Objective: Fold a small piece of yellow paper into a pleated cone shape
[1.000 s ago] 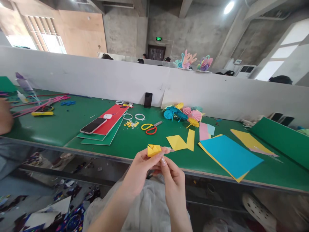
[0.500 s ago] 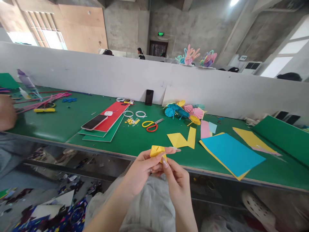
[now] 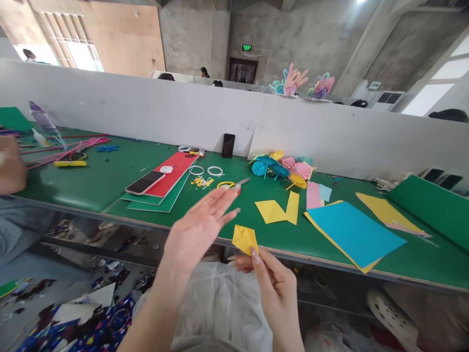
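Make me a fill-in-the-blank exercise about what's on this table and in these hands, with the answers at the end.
1. The right hand pinches a folded paper whose colour is ____.
2. The left hand has its fingers spread, and it holds ____.
3. The largest paper sheet on the green table is coloured ____.
4. The phone lying flat rests on a board coloured ____.

Missing words: yellow; nothing; blue; red.
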Action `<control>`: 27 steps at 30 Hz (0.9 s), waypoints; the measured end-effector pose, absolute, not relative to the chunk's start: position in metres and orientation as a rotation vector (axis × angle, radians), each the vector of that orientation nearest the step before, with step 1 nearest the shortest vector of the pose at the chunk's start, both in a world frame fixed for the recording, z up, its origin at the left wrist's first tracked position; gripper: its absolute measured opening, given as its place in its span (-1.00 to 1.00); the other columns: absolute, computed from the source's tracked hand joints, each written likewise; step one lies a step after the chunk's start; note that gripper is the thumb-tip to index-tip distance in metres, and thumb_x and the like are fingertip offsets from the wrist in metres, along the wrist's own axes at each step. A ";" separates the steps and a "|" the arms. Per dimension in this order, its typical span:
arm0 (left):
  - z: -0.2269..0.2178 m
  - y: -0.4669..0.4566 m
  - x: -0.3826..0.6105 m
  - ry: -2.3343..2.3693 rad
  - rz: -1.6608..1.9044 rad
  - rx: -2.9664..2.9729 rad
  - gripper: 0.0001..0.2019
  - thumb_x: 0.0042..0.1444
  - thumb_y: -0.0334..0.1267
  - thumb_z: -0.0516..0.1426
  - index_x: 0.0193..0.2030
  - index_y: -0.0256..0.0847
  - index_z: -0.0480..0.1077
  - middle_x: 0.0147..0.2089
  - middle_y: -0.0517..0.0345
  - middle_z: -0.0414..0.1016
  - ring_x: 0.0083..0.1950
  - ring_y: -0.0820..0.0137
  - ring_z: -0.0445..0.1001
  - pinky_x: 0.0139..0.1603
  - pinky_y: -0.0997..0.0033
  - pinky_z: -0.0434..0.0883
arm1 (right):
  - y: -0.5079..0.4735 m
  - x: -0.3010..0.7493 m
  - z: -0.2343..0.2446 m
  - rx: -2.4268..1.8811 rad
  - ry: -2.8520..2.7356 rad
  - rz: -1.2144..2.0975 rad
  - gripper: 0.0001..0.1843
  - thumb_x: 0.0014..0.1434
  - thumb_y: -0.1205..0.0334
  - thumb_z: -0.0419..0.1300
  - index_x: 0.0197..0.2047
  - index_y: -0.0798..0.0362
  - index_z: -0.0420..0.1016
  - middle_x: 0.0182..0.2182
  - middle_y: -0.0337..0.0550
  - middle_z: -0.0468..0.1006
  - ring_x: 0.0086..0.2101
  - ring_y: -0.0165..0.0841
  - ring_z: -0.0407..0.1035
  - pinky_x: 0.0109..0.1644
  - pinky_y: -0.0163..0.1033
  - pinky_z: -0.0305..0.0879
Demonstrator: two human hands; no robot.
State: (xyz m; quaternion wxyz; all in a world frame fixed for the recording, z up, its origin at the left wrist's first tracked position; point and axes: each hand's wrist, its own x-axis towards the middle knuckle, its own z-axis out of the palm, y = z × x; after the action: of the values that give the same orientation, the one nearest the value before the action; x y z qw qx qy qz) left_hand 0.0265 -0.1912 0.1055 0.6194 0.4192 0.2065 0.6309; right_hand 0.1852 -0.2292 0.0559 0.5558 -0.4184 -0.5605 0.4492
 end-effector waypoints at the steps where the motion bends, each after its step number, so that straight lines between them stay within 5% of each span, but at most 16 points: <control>1: 0.107 -0.190 0.021 0.519 1.496 1.007 -0.70 0.16 -0.18 0.02 -0.01 0.08 0.45 0.22 0.27 0.33 0.32 0.22 0.14 0.15 0.18 0.29 | -0.229 0.185 0.055 -0.982 -1.287 1.060 -0.75 0.22 0.09 0.12 -0.30 -0.03 0.61 -0.43 -0.09 0.64 -0.43 -0.24 0.51 -0.35 -0.21 0.46; 7: 0.104 -0.198 0.033 0.754 1.286 1.149 -0.55 0.13 -0.06 0.11 0.16 -0.10 0.33 0.14 0.00 0.42 0.23 0.20 0.28 0.17 0.30 0.23 | -0.224 0.184 0.060 -0.911 -1.215 1.070 -0.78 0.22 0.14 0.13 -0.34 -0.05 0.60 -0.48 -0.16 0.62 -0.46 -0.31 0.50 -0.38 -0.27 0.45; 11: 0.100 -0.206 0.060 0.755 1.091 0.977 -0.52 0.01 -0.14 0.25 0.10 -0.11 0.37 -0.08 -0.01 0.54 -0.21 0.34 0.48 -0.29 0.45 0.37 | -0.225 0.182 0.062 -0.898 -1.211 1.082 -0.79 0.23 0.14 0.13 -0.29 -0.04 0.60 -0.48 -0.17 0.61 -0.49 -0.35 0.47 -0.42 -0.32 0.43; 13: 0.098 -0.206 0.066 0.732 1.101 0.907 -0.58 0.00 -0.16 0.26 0.03 -0.17 0.43 -0.27 0.03 0.55 -0.48 0.50 0.35 -0.48 0.51 0.28 | -0.226 0.181 0.063 -0.904 -1.194 1.100 -0.79 0.22 0.14 0.14 -0.28 -0.02 0.59 -0.49 -0.18 0.60 -0.50 -0.37 0.45 -0.43 -0.34 0.41; 16: 0.097 -0.205 0.065 0.662 1.072 0.862 -0.66 0.08 -0.16 0.21 -0.02 -0.26 0.47 -0.47 0.11 0.48 -0.60 0.60 0.13 -0.55 0.53 0.20 | -0.228 0.179 0.065 -0.900 -1.134 1.156 -0.79 0.22 0.14 0.15 -0.29 0.01 0.59 -0.51 -0.18 0.59 -0.49 -0.39 0.45 -0.44 -0.38 0.38; 22: 0.099 -0.204 0.060 0.653 1.060 0.864 -0.75 0.14 -0.19 0.16 -0.08 -0.21 0.52 -0.02 -0.11 0.51 -0.57 0.63 0.18 -0.55 0.52 0.23 | -0.228 0.179 0.067 -0.888 -1.129 1.176 -0.78 0.22 0.13 0.15 -0.32 0.03 0.57 -0.52 -0.20 0.59 -0.50 -0.40 0.45 -0.44 -0.39 0.37; 27: 0.101 -0.205 0.061 0.653 1.067 0.877 -0.77 0.16 -0.19 0.14 -0.10 -0.18 0.52 0.05 -0.09 0.49 -0.53 0.61 0.27 -0.54 0.55 0.25 | -0.228 0.181 0.065 -0.904 -1.154 1.171 -0.79 0.22 0.13 0.14 -0.29 0.02 0.57 -0.52 -0.20 0.59 -0.49 -0.39 0.44 -0.45 -0.38 0.36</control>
State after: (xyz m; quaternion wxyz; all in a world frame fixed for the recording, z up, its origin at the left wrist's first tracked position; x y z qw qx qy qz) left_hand 0.0607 -0.2047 0.1014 0.7222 0.3970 0.2956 0.4832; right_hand 0.1807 -0.2275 0.0652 0.5913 -0.3884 -0.4960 0.5034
